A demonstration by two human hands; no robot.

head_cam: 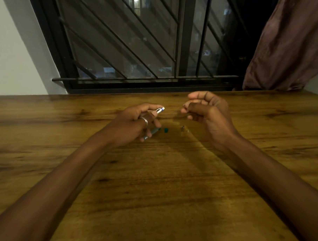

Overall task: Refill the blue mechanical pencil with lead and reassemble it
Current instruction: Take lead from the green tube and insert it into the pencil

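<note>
Left hand (136, 121) up over the wooden bench (157, 184), grip clamped on the blue pencil (158, 110), silver end poking out past the fingers toward the right. Ring (144, 120) showing on one finger. Below that same hand, a second bluish tube (152, 133) sticking out from under the fingers, hard to say whether held or just lying on the bench. Right hand (207, 111) just across from the pencil tip, near but not touching, fingers curled in with thumb and fingertips pinched together; too small and blurry to tell if anything is in that pinch. On the bench between the hands: a little teal cap (166, 130) and, a bit to its right, a small metal piece (183, 128), apart from each other. Barred window (133, 48) behind the bench, brownish curtain (287, 41) off at the right
</note>
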